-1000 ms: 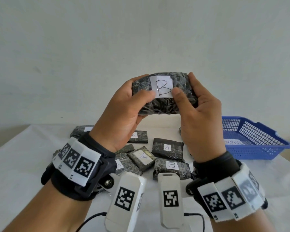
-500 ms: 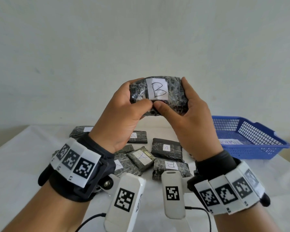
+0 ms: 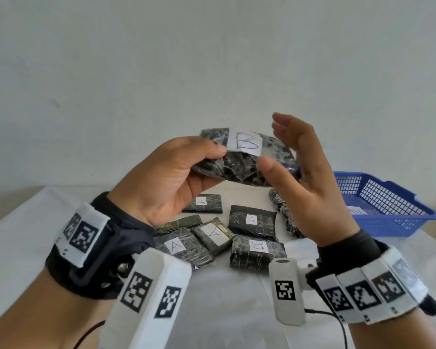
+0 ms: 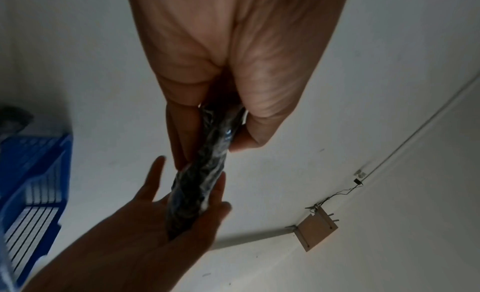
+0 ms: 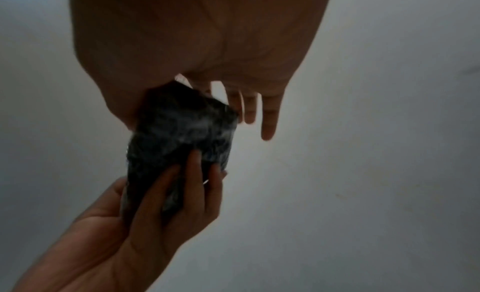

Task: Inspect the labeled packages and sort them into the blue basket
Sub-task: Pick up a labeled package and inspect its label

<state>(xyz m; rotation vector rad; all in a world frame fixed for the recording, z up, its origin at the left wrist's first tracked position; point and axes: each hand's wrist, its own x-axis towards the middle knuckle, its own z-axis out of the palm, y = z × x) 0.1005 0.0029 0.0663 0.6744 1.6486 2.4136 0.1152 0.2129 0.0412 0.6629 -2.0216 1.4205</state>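
- The left hand [image 3: 166, 177] pinches the B pack [image 3: 247, 157] at its left end, thumb on the front face beside the white label, fingers [image 5: 192, 173] behind
- The left palm faces up and inward, wrist bent back, pack held in the air above the table [image 3: 23, 248]
- The right hand [image 3: 310, 187] stands upright at the pack's right end, fingers straight and spread, thumb out in front; it grips nothing, though the left wrist view shows the pack's end against its palm
- The pack is tilted, right end lower, label facing the person
- The basket [image 3: 388, 197] sits at the table's right edge, well apart from the hands, with a white label lying in it
- More packs [image 3: 252, 222] marked A and B lie in a cluster on the table below the hands
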